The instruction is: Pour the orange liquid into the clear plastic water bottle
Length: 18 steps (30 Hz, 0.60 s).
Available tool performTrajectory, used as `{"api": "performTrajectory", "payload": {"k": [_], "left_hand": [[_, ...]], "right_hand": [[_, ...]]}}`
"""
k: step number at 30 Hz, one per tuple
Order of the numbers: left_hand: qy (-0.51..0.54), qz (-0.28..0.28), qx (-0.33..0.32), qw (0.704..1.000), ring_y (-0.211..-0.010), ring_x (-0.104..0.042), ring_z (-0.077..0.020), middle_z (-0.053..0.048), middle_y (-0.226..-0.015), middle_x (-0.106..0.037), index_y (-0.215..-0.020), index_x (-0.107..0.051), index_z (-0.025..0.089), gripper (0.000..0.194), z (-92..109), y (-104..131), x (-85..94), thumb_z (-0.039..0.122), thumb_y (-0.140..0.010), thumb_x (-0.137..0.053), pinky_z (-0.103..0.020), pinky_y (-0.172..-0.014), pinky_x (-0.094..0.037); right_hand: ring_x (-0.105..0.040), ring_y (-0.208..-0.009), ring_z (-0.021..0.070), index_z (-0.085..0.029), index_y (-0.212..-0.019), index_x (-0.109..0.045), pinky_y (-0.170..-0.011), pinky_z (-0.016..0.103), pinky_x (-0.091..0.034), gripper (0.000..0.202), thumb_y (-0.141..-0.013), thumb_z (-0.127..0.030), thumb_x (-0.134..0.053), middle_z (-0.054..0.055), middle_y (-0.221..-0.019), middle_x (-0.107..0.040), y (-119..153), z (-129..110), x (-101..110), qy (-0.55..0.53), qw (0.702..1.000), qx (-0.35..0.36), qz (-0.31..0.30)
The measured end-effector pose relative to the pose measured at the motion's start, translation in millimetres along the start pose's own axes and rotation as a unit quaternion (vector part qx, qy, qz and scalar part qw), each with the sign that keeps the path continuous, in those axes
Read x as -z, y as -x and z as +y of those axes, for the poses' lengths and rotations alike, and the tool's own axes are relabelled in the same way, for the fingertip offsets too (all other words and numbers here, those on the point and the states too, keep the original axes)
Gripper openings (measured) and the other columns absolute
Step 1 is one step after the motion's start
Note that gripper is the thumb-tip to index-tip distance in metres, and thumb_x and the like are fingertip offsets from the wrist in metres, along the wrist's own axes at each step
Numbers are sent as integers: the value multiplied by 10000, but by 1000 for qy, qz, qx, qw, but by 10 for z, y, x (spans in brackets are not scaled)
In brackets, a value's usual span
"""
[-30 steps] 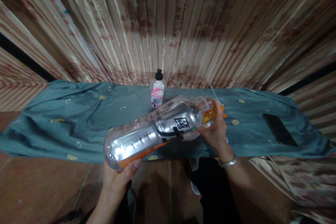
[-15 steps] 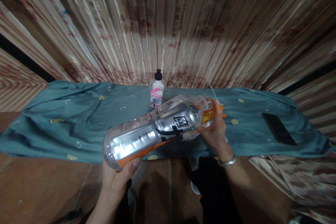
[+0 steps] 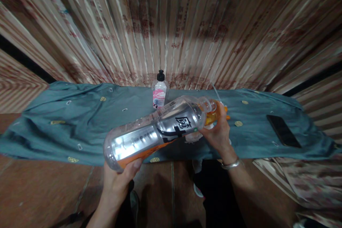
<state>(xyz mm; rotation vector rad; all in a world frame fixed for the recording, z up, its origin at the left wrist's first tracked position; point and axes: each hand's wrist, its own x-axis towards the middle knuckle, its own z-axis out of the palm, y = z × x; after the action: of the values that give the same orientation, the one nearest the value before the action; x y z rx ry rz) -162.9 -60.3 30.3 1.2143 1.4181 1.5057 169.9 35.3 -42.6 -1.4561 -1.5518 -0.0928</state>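
A large clear plastic bottle [image 3: 149, 135] with a little orange liquid lies tilted almost flat, its neck pointing right. My left hand [image 3: 119, 178] grips its base from below. My right hand [image 3: 217, 131] holds a small clear container with orange liquid [image 3: 213, 112] at the bottle's mouth, the two openings touching. A thin straw or stick rises behind this container. On my right wrist sits a metal bracelet [image 3: 232, 164].
A teal cloth [image 3: 66, 124] covers a low surface. A small bottle with a pink label and black cap [image 3: 159, 91] stands at the back. A black phone [image 3: 283, 131] lies on the right. Striped patterned fabric hangs behind. Brown floor lies below.
The big bottle's base has dropped slightly lower and to the left. My right hand and the small container stay in place.
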Motion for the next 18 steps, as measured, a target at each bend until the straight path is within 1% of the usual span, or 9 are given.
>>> {"api": "performTrajectory", "payload": {"k": [4, 8, 13, 14, 16, 18], "left_hand": [[19, -4, 22, 1000, -1061, -803, -390, -167, -1181, -847, -1509, -729, 182, 912, 8, 1, 1, 720, -797, -913, -486, -909, -694], [26, 4, 32, 999, -1040, -799, -385, -162, -1180, -850, -1510, -745, 191, 905, 0, 17, 8, 707, -789, -928, -485, -885, -695], [27, -11, 54, 998, -889, -778, -359, -157, -1070, -852, -1495, -752, 179, 870, -26, 52, 48, 687, -811, -928, -431, -706, -650], [24, -12, 56, 998, -883, -777, -359, -159, -1070, -853, -1493, -750, 175, 865, -36, 56, 56, 679, -814, -927, -429, -698, -646], [13, -6, 47, 999, -929, -789, -373, -163, -1112, -854, -1499, -742, 177, 859, -62, 59, 67, 663, -814, -923, -451, -749, -666], [-7, 4, 23, 1000, -979, -797, -385, -159, -1148, -849, -1503, -740, 187, 847, -98, 56, 73, 668, -823, -897, -482, -818, -687]], "right_hand": [[-704, -1542, 420, -257, -1780, -387, -1229, 636, -666, 1174, -827, -646, -952, 203, -1682, -670, -5, -15, -5, 6, 1000, 10, 11], [-734, -1510, 417, -237, -1760, -418, -1204, 623, -686, 1167, -813, -651, -960, 209, -1657, -698, -15, -35, -6, 10, 1000, 12, 22], [-744, -1499, 414, -247, -1766, -412, -1184, 618, -697, 1159, -819, -640, -952, 202, -1654, -705, -15, -40, -6, 19, 999, 16, 26], [-740, -1505, 414, -248, -1771, -405, -1190, 621, -693, 1159, -822, -630, -950, 202, -1659, -701, -13, -39, -6, 18, 999, 19, 26], [-727, -1522, 416, -251, -1779, -391, -1206, 623, -682, 1164, -824, -608, -953, 203, -1671, -690, -10, -36, -3, 14, 999, 19, 21], [-715, -1536, 419, -250, -1784, -382, -1222, 623, -669, 1172, -822, -592, -958, 207, -1681, -680, -8, -32, 5, 8, 1000, 10, 10]]}}
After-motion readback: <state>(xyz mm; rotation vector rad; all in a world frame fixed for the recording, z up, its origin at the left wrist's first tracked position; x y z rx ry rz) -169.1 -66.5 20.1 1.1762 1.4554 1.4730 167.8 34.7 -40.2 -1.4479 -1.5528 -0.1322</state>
